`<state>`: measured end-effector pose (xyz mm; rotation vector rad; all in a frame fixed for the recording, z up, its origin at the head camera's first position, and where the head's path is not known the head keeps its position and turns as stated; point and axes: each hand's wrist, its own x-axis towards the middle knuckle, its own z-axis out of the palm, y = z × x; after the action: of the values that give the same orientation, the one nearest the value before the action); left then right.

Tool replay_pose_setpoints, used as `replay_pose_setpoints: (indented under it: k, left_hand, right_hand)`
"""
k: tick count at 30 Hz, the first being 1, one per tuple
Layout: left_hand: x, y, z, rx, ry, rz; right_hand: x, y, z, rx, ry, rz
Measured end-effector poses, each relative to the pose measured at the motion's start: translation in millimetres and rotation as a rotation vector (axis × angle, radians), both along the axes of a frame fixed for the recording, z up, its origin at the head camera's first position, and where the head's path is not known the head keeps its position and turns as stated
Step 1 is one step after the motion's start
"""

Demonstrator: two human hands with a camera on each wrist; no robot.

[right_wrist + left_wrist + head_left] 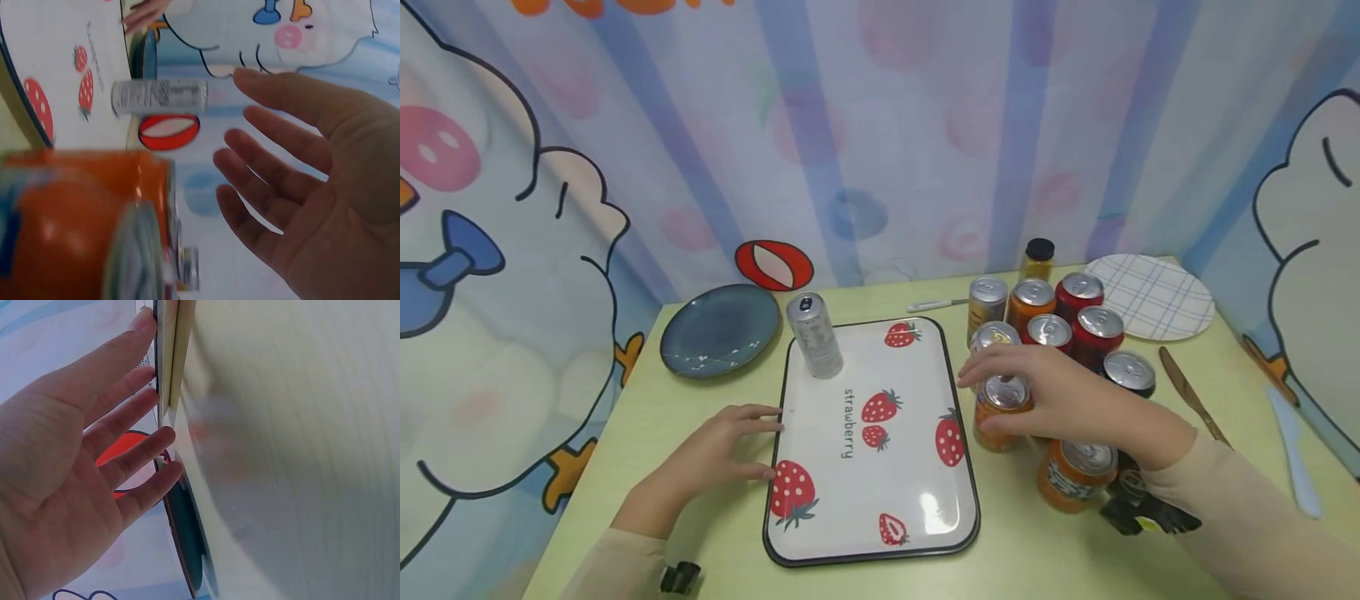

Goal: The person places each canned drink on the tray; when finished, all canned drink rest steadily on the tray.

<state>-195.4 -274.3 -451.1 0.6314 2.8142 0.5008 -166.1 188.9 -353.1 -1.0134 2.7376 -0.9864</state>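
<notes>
My left hand (718, 446) is at the left edge of a white strawberry-print tray (827, 508), its fingers extended; in the left wrist view the fingertips are at the tray's side. A silver can (817, 337) stands upright near the tray's far left corner. Over an orange can (1000, 435) to the right of the tray, my right hand (1060, 392) hovers with fingers spread and loosely bent. The right wrist view shows a gap between this hand (325, 175) and the nearby orange can (81, 219). Nothing is in either hand.
Several more cans stand right of the tray, among them a red can (1097, 333) and a nearer orange can (1071, 479). A dark blue plate (722, 329), a checked plate (1150, 292), a small black-capped jar (1037, 260), a brown knife (1187, 392) and a pale blue knife (1292, 454) lie around.
</notes>
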Motion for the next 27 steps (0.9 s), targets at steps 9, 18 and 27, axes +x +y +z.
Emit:
replay_pose_setpoints:
  k: [9, 18, 27]
  left_hand:
    - [0.8, 3.6, 0.0, -0.011, -0.003, 0.002]
    - [2.4, 3.0, 0.1, -0.02, 0.002, 0.009]
    - [1.6, 2.8, 1.9, -0.011, 0.002, 0.013]
  right_hand:
    - [11.4, 49.3, -2.2, 0.038, 0.076, 0.035]
    - [19.5, 78.4, -11.3, 0.007, 0.039, 0.133]
    - [30.2, 100.6, -26.3, 0.084, 0.031, 0.094]
